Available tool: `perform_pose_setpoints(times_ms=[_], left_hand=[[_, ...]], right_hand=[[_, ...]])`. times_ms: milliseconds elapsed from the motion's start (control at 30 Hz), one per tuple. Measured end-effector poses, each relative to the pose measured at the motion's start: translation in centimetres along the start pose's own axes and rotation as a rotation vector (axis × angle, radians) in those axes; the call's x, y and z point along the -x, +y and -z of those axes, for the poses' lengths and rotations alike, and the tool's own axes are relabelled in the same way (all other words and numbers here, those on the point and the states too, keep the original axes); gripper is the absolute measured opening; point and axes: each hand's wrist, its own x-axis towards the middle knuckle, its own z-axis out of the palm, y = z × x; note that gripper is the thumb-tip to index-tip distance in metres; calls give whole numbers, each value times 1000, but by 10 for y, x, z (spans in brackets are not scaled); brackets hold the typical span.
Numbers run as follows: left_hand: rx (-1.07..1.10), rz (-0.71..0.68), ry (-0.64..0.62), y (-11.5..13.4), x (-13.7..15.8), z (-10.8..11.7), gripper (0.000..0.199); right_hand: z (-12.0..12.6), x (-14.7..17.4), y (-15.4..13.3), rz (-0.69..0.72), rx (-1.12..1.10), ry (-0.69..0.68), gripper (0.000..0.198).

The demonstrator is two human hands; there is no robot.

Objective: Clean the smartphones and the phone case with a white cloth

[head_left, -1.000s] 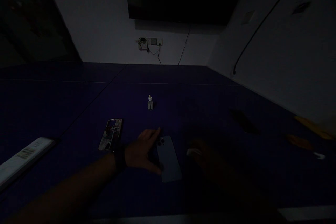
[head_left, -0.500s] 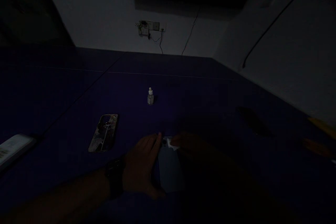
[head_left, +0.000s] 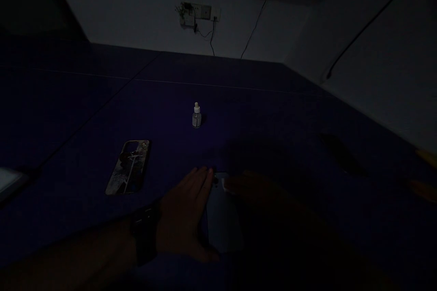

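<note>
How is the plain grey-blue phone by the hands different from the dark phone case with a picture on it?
The plain grey-blue phone looks one main colour, but the dark, picture-covered phone case mixes dark and pale patches. The phone has dark camera lenses; the case has an opening near its top. The phone has the bare left hand at its edge, while the case lies apart from it. Both are rectangular and lie flat.

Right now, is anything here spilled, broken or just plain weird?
Nothing looks spilled or broken, though it's very dark. The small bottle stands upright; the patterned phone case lies flat. The left hand is at the bare phone; the shadowy right hand holds something white near its cameras.
</note>
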Motion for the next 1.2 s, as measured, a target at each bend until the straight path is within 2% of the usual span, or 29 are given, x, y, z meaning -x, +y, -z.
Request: perform_pose_setpoints(times_ms=[233, 500, 633, 833, 1000, 1100, 1200], left_hand=[[17, 8, 26, 2, 0, 3, 140], [-179, 32, -32, 5, -3, 7, 147], [-214, 27, -72, 5, -4, 8, 148], [-210, 17, -66, 3, -3, 8, 149], [-190, 21, -78, 2, -3, 7, 148], [-190, 10, -76, 1, -3, 7, 148], [-185, 12, -61, 1, -3, 7, 149]], right_hand=[[-3, -3, 3, -24, 11, 41, 47], [-4, -5, 1, 43, 49, 140, 37], [1, -6, 0, 97, -24, 144, 34], [1, -7, -6, -30, 43, 144, 41], [8, -8, -10, 13, -43, 128, 34], [8, -11, -12, 11, -6, 202, 34], [8, -8, -10, -15, 34, 181, 37]])
